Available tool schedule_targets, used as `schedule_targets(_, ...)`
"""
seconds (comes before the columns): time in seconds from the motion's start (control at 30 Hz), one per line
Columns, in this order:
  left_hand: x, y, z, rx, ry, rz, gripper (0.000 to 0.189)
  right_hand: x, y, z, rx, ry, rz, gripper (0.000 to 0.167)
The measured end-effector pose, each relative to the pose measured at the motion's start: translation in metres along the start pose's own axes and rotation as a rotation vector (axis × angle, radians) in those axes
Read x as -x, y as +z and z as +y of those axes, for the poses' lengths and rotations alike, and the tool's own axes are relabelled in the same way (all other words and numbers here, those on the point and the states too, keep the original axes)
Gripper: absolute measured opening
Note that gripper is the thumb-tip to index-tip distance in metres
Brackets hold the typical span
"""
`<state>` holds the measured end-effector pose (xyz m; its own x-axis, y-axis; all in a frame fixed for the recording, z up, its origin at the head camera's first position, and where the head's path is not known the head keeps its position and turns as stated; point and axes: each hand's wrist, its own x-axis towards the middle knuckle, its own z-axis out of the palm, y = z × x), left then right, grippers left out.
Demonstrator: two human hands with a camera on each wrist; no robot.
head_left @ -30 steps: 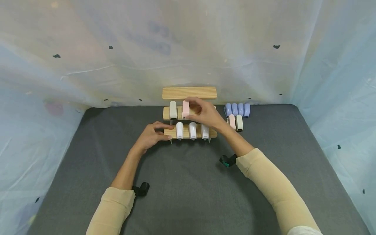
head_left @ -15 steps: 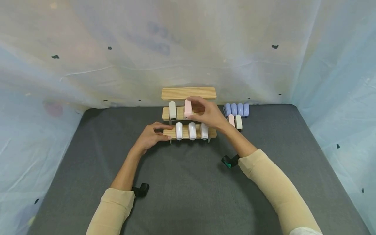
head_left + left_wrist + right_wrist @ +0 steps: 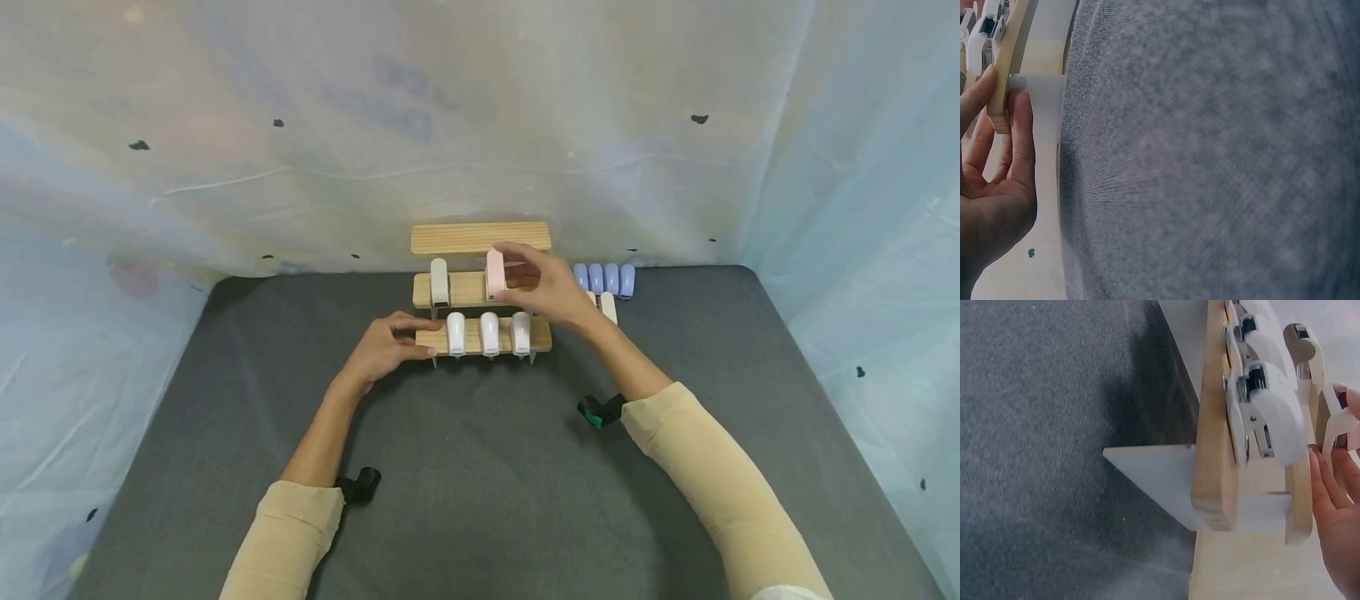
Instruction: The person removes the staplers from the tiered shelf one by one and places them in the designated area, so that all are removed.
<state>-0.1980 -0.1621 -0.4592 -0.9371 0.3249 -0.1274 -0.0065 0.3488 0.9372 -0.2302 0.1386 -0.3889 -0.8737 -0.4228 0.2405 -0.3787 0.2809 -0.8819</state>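
A tiered wooden stand with pale side supports stands at the back of the grey table. My left hand pinches the left end of its lowest board, thumb on one face and fingers on the other. Several white staplers sit in a row on that board. On the middle board, a light grey-green stapler occupies the left part. To the right of it, my right hand holds a pink stapler between thumb and fingers, at the middle board; whether it touches the wood cannot be told.
Right of the stand, several blue-violet staplers lie side by side on the table. In front of them are a pale green stapler and a pink one, mostly behind my right wrist. The top board bears nothing. A plastic sheet hangs behind.
My right hand has moved rightward along the middle board with the pink stapler, widening its gap from the light grey-green one. My left hand has stayed on the lowest board.
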Motion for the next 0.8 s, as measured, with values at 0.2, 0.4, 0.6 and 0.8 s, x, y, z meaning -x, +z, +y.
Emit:
schedule_targets(0.2, 0.0, -0.001, -0.003, 0.002, 0.005, -0.001, 0.042, 0.004, -0.005, 0.002, -0.032, -0.004, 0.019, 0.068)
schedule_targets(0.4, -0.002, -0.001, -0.003, 0.004, 0.014, -0.003, 0.042, 0.015, -0.015, -0.015, -0.037, -0.011, 0.053, 0.067)
schedule_targets(0.6, -0.003, -0.001, -0.003, 0.002, 0.014, -0.003, 0.042, 0.024, -0.026, -0.023, 0.007, 0.044, 0.052, 0.067)
schedule_targets(0.8, -0.002, -0.001, -0.003, 0.004, 0.013, 0.001, 0.042, 0.033, -0.036, -0.023, 0.017, 0.103, 0.046, 0.067)
